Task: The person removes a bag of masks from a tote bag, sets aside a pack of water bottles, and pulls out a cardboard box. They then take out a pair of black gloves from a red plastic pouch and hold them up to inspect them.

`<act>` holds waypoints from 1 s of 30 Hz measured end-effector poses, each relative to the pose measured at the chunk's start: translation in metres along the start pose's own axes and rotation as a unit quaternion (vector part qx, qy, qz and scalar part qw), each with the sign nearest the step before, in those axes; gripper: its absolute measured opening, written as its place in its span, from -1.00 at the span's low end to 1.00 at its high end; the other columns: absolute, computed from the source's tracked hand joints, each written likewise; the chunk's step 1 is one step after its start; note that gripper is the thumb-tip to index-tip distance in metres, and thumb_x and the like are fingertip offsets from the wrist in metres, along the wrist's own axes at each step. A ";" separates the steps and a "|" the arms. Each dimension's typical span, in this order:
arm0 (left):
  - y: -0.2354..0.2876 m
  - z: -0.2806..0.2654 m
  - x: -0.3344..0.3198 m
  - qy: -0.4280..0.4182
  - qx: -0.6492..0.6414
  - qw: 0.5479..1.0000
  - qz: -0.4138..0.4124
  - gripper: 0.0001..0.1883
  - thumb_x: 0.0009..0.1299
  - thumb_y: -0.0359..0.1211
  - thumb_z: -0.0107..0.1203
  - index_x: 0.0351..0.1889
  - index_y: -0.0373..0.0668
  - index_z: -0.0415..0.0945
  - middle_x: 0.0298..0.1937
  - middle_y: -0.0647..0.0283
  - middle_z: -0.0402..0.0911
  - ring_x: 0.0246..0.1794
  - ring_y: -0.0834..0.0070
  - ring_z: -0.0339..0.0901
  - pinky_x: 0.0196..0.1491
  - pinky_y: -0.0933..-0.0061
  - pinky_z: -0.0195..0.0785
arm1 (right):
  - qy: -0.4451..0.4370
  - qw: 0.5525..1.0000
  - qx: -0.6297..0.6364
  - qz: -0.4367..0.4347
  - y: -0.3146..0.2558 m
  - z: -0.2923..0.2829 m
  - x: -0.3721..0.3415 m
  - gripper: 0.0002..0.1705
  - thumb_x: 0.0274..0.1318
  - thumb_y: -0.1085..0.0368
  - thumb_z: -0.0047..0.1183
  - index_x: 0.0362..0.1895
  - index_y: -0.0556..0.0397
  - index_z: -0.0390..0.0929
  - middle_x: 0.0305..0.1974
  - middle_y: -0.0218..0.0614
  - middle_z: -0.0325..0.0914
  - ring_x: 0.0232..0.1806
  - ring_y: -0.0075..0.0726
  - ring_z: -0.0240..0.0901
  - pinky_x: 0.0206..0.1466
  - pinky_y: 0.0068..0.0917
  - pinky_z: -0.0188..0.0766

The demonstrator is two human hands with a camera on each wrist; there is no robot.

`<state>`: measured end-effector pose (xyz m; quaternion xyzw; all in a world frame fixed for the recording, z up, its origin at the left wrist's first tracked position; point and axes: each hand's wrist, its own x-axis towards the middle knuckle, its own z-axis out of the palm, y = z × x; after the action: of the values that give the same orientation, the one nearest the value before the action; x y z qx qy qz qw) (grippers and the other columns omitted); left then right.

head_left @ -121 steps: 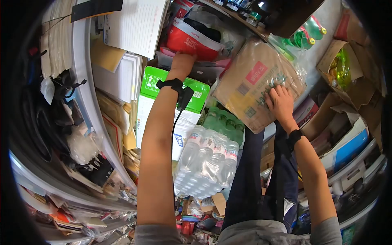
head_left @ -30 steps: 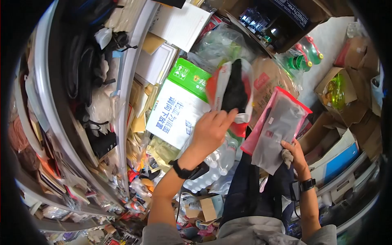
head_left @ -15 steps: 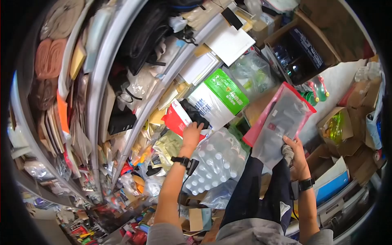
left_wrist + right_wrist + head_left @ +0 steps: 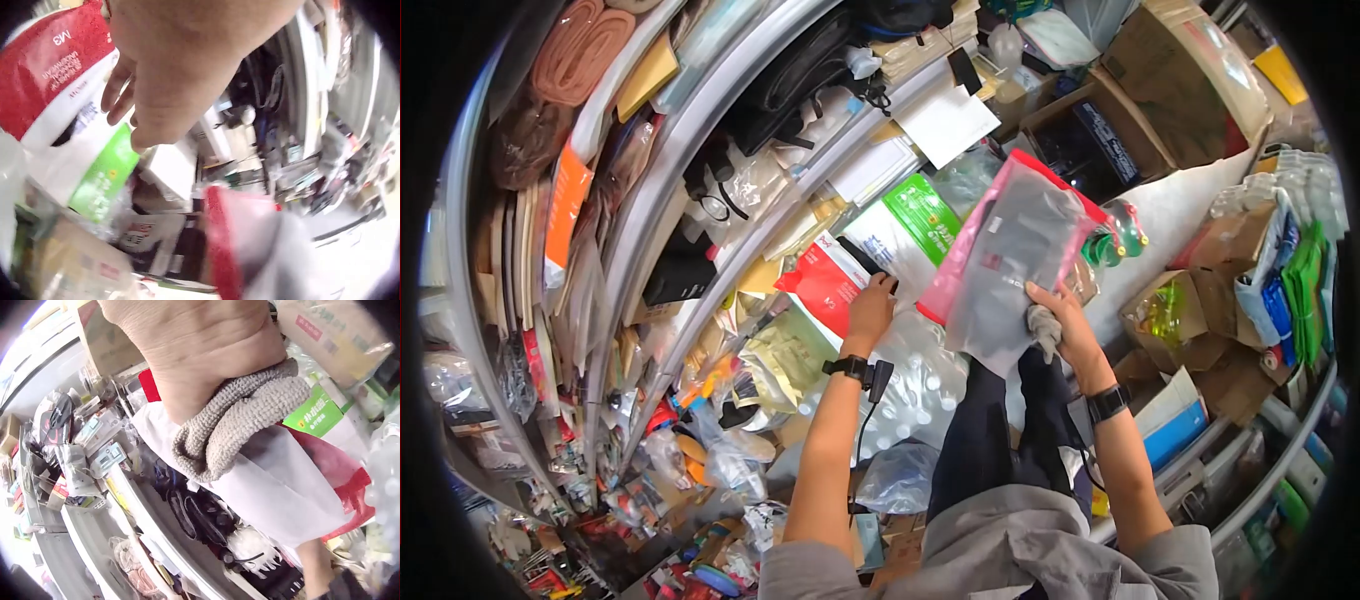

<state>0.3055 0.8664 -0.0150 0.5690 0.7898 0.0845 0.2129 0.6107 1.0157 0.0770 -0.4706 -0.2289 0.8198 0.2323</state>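
Note:
My left hand (image 4: 870,312) grips a red-and-white underwear packet (image 4: 825,290) at its right corner, with black cloth showing at the mouth. In the left wrist view the packet (image 4: 44,81) lies at the left, partly behind the hand. My right hand (image 4: 1065,322) pinches a frosted plastic pouch (image 4: 1012,265) by its lower right edge, overlapping a pink-and-red bag (image 4: 962,240). Bunched against that palm is a rolled piece of grey knitted cloth (image 4: 250,422). The frosted pouch hangs behind the knit in the right wrist view.
Behind the packet stands a white-and-green carton (image 4: 925,218); a wrapped pack of bottles (image 4: 900,395) is below. Crowded metal shelves (image 4: 700,110) curve along the left. An open cardboard box (image 4: 1100,135) lies at the back, with another box (image 4: 1165,310) holding a yellow-green bottle at right.
The left hand has lifted the underwear packet from the back and carried it left beside the carton. The right hand, earlier resting on a brown package, now holds the frosted pouch and knit.

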 end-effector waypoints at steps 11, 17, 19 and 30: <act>0.178 -0.118 -0.038 0.192 -0.296 0.936 -0.004 -0.37 0.22 -0.22 0.32 0.19 -0.27 0.34 0.11 0.08 0.43 0.09 0.25 0.46 0.15 0.31 0.33 | -0.060 0.997 -0.047 -0.027 -0.029 0.047 -0.030 -0.70 0.22 0.19 0.14 -0.02 0.02 0.51 -0.30 -0.50 0.56 -0.40 -0.66 0.45 -0.40 -0.64 0.38; 0.220 -0.141 -0.069 0.312 -0.356 0.876 -0.097 -0.44 0.30 -0.30 0.23 0.23 -0.27 0.31 0.16 0.09 0.42 0.14 0.32 0.42 0.17 0.36 0.29 | -0.100 0.995 -0.009 0.004 -0.064 0.060 -0.041 -0.74 0.22 0.17 0.16 -0.11 0.03 0.51 -0.44 -0.55 0.51 -0.55 -0.67 0.37 -0.46 -0.70 0.31; 0.230 -0.150 -0.082 0.390 -0.405 0.821 -0.102 -0.67 0.33 -0.36 0.17 0.03 -0.25 0.45 0.02 0.11 0.50 0.01 0.31 0.50 0.04 0.36 0.36 | -0.160 0.984 0.045 0.067 -0.071 0.039 -0.021 -0.80 0.28 0.16 0.08 -0.37 -0.06 0.47 -0.63 -0.63 0.33 -0.67 -0.68 0.20 -0.55 -0.66 0.21; 0.322 -0.191 -0.109 0.461 -0.081 0.881 0.066 -0.89 0.22 -0.41 0.23 -0.32 -0.15 0.56 0.09 0.16 0.49 0.11 0.16 0.44 0.13 0.21 0.28 | -0.332 0.925 0.139 0.121 -0.092 0.033 -0.020 -0.66 0.38 0.13 -0.13 0.04 0.07 0.48 -0.19 -0.36 0.64 -0.21 -0.44 0.60 -0.18 -0.49 0.58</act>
<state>0.5293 0.8946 0.3031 0.4977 0.7495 0.4148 -0.1361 0.6060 1.0705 0.1598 -0.1586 -0.1180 0.9746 0.1055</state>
